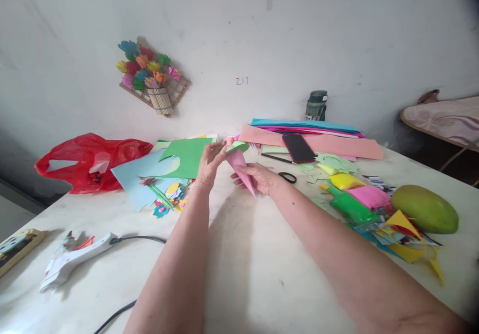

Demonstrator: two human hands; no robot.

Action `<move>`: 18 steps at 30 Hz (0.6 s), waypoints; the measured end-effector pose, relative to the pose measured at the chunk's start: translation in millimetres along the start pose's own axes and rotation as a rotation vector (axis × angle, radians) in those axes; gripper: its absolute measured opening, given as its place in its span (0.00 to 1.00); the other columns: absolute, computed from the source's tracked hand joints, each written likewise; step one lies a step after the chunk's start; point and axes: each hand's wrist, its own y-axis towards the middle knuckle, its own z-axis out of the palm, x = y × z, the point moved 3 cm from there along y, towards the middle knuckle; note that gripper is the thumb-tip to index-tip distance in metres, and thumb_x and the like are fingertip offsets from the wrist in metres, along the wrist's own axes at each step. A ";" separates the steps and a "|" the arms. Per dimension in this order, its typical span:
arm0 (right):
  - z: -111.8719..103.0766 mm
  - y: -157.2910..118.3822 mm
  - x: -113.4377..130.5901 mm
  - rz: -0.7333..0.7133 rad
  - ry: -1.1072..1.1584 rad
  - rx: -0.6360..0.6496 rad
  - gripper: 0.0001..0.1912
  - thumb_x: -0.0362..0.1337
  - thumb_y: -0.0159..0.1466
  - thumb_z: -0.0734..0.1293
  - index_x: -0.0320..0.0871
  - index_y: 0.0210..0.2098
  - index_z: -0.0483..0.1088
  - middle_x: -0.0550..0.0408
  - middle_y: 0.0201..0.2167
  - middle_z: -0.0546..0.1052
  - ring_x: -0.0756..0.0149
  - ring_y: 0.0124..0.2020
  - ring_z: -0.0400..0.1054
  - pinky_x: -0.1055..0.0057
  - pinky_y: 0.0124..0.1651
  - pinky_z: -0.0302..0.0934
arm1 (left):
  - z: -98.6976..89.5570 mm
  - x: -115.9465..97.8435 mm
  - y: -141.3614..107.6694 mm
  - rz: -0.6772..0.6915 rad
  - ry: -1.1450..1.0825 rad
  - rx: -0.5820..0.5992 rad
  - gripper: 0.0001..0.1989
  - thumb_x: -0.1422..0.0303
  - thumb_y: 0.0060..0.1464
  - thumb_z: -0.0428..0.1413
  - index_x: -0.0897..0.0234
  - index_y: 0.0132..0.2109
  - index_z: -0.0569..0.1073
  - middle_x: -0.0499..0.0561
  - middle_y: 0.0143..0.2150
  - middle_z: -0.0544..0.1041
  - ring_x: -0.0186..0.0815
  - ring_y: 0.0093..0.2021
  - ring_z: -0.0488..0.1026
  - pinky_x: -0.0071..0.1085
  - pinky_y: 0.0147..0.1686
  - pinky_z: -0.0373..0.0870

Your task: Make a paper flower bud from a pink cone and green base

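Note:
A pink paper cone (242,168) is tilted over the table with its point down and toward me. My right hand (258,177) is closed around its lower middle, fingers behind and thumb in front. A green paper piece (239,147) with a rounded edge sits at the cone's wide top end. My left hand (211,162) is there, thumb and fingers pinched at the green piece's left edge. Small pink paper shapes (229,140) show just past the left fingertips; whether they are joined to the cone I cannot tell.
To the left lie a red plastic bag (93,159), green paper (187,154), paper flowers (161,210) and a glue gun (75,261) with its cord. On the right are scissors (287,177), a phone (298,148), clay packets (355,207), a mango (424,209) and a bottle (316,105).

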 end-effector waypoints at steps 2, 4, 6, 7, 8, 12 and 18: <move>-0.1 1.0 2.0 -0.089 0.005 -0.010 0.12 0.37 0.53 0.72 0.39 0.35 0.70 0.51 0.31 0.77 0.66 0.27 0.72 0.71 0.29 0.67 | -7.1 4.9 0.4 0.007 -0.012 -0.078 0.22 0.54 0.46 0.59 0.62 0.45 0.67 0.58 0.53 0.71 0.42 0.53 0.68 0.39 0.51 0.63; 0.7 1.2 4.6 -0.169 0.008 -0.033 0.14 0.36 0.50 0.73 0.40 0.35 0.70 0.52 0.32 0.77 0.67 0.30 0.72 0.71 0.33 0.66 | -11.2 9.6 -1.1 -0.050 0.032 -0.091 0.26 0.50 0.45 0.58 0.64 0.45 0.68 0.60 0.55 0.70 0.44 0.55 0.67 0.39 0.51 0.63; 2.5 0.7 7.6 -0.239 0.005 -0.045 0.17 0.36 0.47 0.75 0.40 0.35 0.69 0.52 0.33 0.77 0.67 0.32 0.71 0.70 0.38 0.65 | -9.2 10.5 -4.5 -0.119 0.062 -0.014 0.30 0.48 0.42 0.58 0.67 0.45 0.69 0.62 0.51 0.73 0.46 0.53 0.68 0.40 0.50 0.63; 3.6 0.4 8.9 -0.267 0.002 -0.046 0.19 0.36 0.45 0.75 0.40 0.35 0.69 0.53 0.33 0.77 0.67 0.32 0.71 0.70 0.40 0.64 | -5.4 9.2 -6.7 -0.152 0.063 0.062 0.31 0.48 0.40 0.59 0.67 0.45 0.70 0.61 0.49 0.74 0.46 0.51 0.69 0.40 0.49 0.65; 4.8 0.0 10.0 -0.293 -0.001 -0.045 0.20 0.36 0.44 0.75 0.40 0.35 0.69 0.54 0.33 0.76 0.68 0.33 0.71 0.69 0.41 0.64 | 0.0 6.5 -9.1 -0.171 0.047 0.152 0.32 0.49 0.39 0.61 0.68 0.46 0.70 0.61 0.47 0.75 0.46 0.50 0.70 0.39 0.48 0.66; 9.2 -0.6 12.7 -0.392 -0.043 -0.058 0.21 0.35 0.42 0.75 0.42 0.34 0.67 0.57 0.31 0.75 0.68 0.33 0.68 0.70 0.38 0.62 | 21.8 -6.7 -15.6 -0.231 0.058 0.311 0.28 0.54 0.37 0.63 0.69 0.43 0.73 0.60 0.42 0.77 0.45 0.45 0.73 0.38 0.44 0.69; 18.1 -0.4 12.5 -0.492 -0.170 -0.097 0.18 0.36 0.45 0.70 0.44 0.36 0.67 0.56 0.32 0.75 0.63 0.38 0.67 0.68 0.41 0.61 | 35.9 -8.7 -13.3 -0.131 0.111 0.103 0.30 0.59 0.33 0.66 0.65 0.45 0.72 0.57 0.40 0.77 0.41 0.41 0.74 0.39 0.44 0.70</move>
